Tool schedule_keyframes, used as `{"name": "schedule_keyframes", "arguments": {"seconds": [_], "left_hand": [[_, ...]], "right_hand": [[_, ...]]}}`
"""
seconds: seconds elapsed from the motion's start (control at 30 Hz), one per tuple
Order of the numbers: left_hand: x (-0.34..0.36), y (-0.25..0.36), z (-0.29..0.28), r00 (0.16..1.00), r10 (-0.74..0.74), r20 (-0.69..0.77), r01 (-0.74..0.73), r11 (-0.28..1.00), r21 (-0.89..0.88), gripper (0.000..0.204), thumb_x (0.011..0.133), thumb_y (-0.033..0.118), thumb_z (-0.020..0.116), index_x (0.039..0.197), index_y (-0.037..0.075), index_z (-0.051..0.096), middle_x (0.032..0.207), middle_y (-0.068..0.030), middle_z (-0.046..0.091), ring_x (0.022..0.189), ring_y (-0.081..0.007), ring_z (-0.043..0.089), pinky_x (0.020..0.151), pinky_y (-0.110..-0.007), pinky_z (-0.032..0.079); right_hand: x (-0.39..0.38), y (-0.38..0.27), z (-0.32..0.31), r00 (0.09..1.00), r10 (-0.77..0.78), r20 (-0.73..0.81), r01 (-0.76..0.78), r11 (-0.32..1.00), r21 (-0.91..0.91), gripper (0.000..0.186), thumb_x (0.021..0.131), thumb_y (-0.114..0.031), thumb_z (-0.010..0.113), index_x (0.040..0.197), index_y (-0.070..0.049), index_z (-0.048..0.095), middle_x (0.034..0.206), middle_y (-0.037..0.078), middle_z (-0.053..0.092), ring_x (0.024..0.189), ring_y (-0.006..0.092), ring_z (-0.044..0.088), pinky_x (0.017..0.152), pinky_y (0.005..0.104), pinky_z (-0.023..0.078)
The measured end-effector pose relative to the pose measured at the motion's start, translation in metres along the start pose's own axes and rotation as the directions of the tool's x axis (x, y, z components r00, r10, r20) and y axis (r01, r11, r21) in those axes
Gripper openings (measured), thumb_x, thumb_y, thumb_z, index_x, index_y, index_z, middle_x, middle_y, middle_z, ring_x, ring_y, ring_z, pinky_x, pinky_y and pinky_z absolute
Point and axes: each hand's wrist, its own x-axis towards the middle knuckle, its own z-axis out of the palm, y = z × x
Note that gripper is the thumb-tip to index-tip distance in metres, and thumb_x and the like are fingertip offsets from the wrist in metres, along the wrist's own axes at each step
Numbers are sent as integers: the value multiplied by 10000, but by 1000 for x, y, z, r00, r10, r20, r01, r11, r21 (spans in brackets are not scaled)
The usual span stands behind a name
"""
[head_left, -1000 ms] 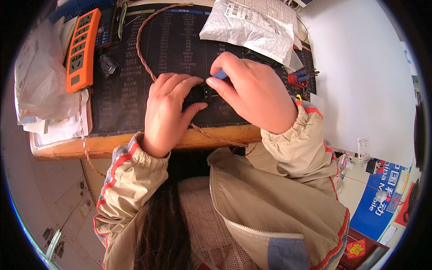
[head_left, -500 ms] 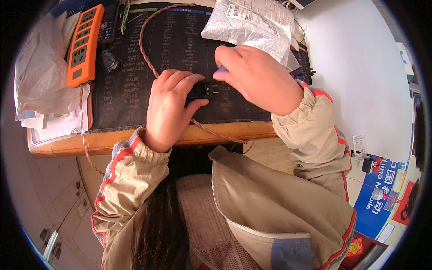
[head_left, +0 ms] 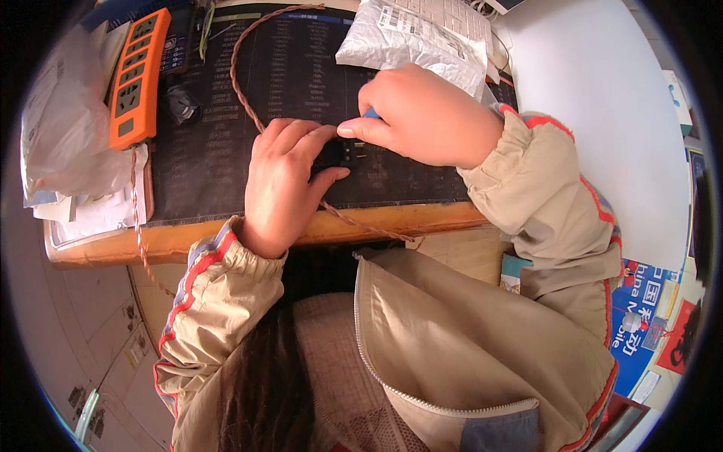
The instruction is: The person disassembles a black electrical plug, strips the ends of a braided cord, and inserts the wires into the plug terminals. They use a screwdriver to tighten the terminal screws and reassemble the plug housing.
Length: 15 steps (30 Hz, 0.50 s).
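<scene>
My left hand [head_left: 285, 169] is closed round a black plug [head_left: 346, 154], pressing it to the dark desk mat, fingers above and thumb below. Metal prongs [head_left: 361, 156] stick out from its right end. A twisted brown-and-white wire [head_left: 245, 94] comes down from the far edge to this hand. A wire [head_left: 361, 224] emerges on its near side and crosses the desk edge; the hand hides any join with the plug. Just above the plug, my right hand [head_left: 422, 117] is shut on a blue-handled tool [head_left: 371, 113]. Only a bit of the handle shows; its tip is hidden.
The dark printed mat [head_left: 203, 181] covers the desk, whose worn wooden edge [head_left: 181, 239] faces me. An orange power strip [head_left: 138, 79] and clear plastic bag [head_left: 71, 128] lie at left. A white mailing bag [head_left: 410, 45] and a pale keyboard [head_left: 459, 19] sit at far right.
The right hand has moved slightly up and left, its thumb now near the left fingertips over the plug, and the right sleeve has swung outward. The left hand keeps its place.
</scene>
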Motion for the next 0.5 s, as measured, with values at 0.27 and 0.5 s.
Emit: {"name": "schedule_keyframes", "arguments": {"seconds": [0.27,0.5], "left_hand": [[1,3,-2,998,-37,41,37,999,1,477,698,130,852,1147,31,723,1084,-99,684,1045,-313,603,907,-426,469],[1,3,-1,999,-28,26,28,1000,-10,469,706,132,846,1150,39,727,1082,-95,681,1049,-311,601,911,-433,466]], "right_hand": [[21,6,-16,970,-170,174,164,985,46,334,945,-257,701,817,47,649,720,232,622,739,445,620,667,493,486],[17,5,-16,928,-327,178,318,945,81,202,901,-136,718,869,14,587,755,223,614,772,444,615,684,509,490]]}}
